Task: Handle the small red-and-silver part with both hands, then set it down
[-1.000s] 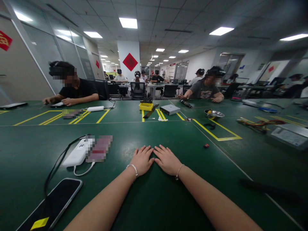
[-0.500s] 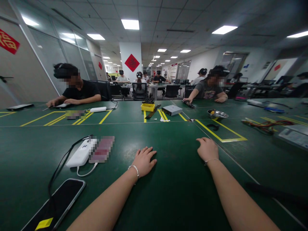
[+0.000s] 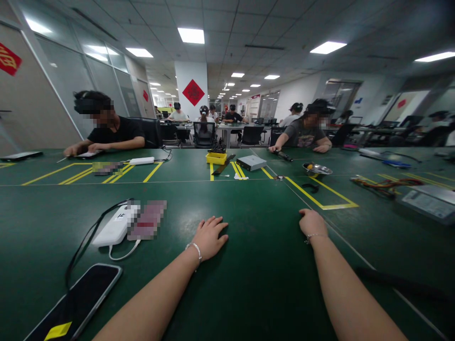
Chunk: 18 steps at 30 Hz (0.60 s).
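My left hand (image 3: 210, 237) lies palm down on the green table (image 3: 256, 284), fingers spread and holding nothing. A bracelet circles its wrist. To the right, my right hand (image 3: 313, 223) is closed in a loose fist at the table, with no object showing in it; its inner fingers are partly hidden. Left of my left hand are a white power bank (image 3: 115, 226) and a blurred-out flat item (image 3: 151, 219), with a white cable between them. A dark-screened phone (image 3: 83, 296) with a yellow tab lies nearer me.
Farther back are a yellow bin (image 3: 216, 158), a grey box (image 3: 251, 163), a metal bowl (image 3: 317, 169) and a black curved piece (image 3: 310, 188). Bundled wires (image 3: 377, 186) and a metal-cased unit (image 3: 430, 202) lie right. Two people sit across the table; one touches a dark cylindrical tool (image 3: 283, 155).
The view has shifted slightly. My right hand has moved a little right and toward me, its fingers drawn in more. My left hand stays spread on the table.
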Motion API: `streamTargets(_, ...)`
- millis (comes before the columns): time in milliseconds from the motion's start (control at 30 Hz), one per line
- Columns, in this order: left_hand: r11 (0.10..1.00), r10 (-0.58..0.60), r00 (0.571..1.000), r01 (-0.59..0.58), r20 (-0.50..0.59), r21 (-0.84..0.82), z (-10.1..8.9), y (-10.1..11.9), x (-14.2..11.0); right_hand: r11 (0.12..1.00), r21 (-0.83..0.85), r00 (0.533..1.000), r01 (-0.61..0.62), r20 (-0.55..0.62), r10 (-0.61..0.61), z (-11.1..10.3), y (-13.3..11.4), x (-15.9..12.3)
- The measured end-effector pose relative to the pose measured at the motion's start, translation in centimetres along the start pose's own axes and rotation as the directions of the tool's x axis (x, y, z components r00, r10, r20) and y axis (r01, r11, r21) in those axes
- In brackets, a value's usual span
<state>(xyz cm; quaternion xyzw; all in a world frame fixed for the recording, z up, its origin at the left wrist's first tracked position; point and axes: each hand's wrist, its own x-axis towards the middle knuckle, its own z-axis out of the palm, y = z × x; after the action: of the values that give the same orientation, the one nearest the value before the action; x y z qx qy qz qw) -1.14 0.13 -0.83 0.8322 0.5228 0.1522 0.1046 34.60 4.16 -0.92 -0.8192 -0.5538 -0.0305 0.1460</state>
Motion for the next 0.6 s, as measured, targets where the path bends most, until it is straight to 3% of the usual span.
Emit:
streamTargets(400,1.000,0.013,1.000,-0.013,-0.008,-0.009,0.1,-0.2,0.0,0.994,0.087,0.998,-0.066,-0.012,0.067,-0.6,-0.6,-0.4)
streamTargets(500,1.000,0.013,1.000,-0.014,-0.019,-0.020,0.2,-0.2,0.1,0.994,0.112,0.997,0.017,-0.077,-0.009,-1.0,-1.8,-0.8)
streamTargets(600,0.999,0.007,0.998,-0.010,-0.058,-0.049,0.1,-0.1,0.1,0.957,0.162,0.965,0.240,-0.149,-0.217,-1.6,-4.8,-2.2)
